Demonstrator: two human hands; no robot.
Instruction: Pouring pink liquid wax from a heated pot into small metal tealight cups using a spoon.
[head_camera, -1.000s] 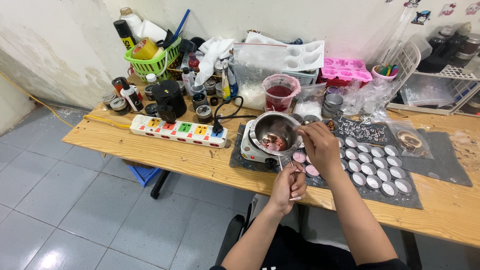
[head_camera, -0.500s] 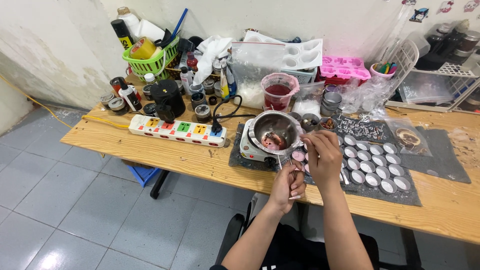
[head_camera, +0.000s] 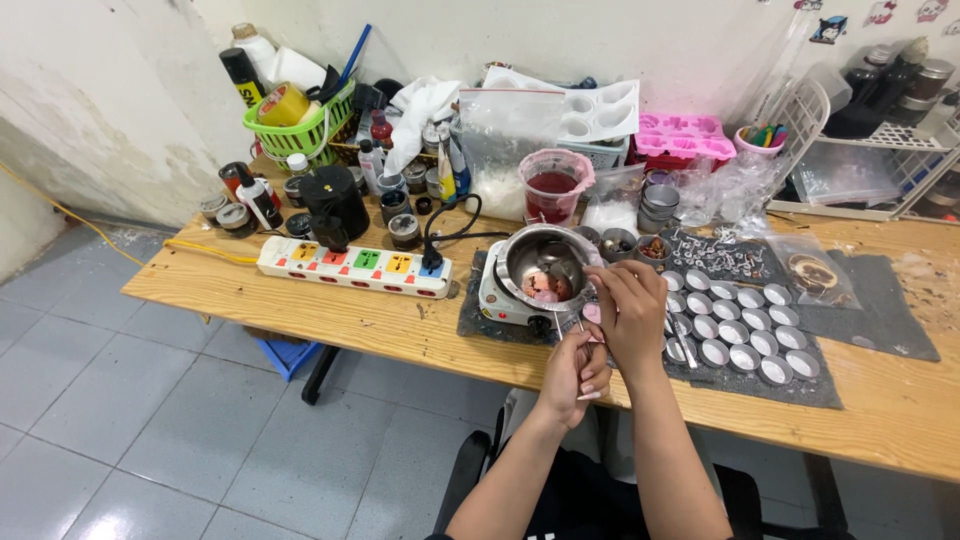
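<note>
Green basket (head_camera: 300, 125): at the far left of the table, about ten o'clock from the hands, stuffed with a tape roll and bottles.
Power strip (head_camera: 355, 267): long and white with coloured switches, lying on the wooden table (head_camera: 300, 305) at nine o'clock from the hands; a black plug sits in its right end.
Red cup (head_camera: 553, 187): clear plastic, filled with dark red liquid, at twelve o'clock from the pot.
Pot (head_camera: 543, 266): small, round and silvery, standing on a white hot plate (head_camera: 505, 300); pink melted stuff lies at the bottom.
Left hand (head_camera: 575, 365): at six o'clock from the pot, fingers curled shut around a thin stick (head_camera: 557, 322) that points upward.
Right hand (head_camera: 628, 310): just above and touching the left hand, fingers pinched narrow at the pot's right rim; what it pinches cannot be told.
Tins (head_camera: 735, 330): rows of small round metal cups on a dark mat (head_camera: 800, 385), at three o'clock from the right hand.
Pink mould (head_camera: 678, 136): at the back, about one o'clock.
</note>
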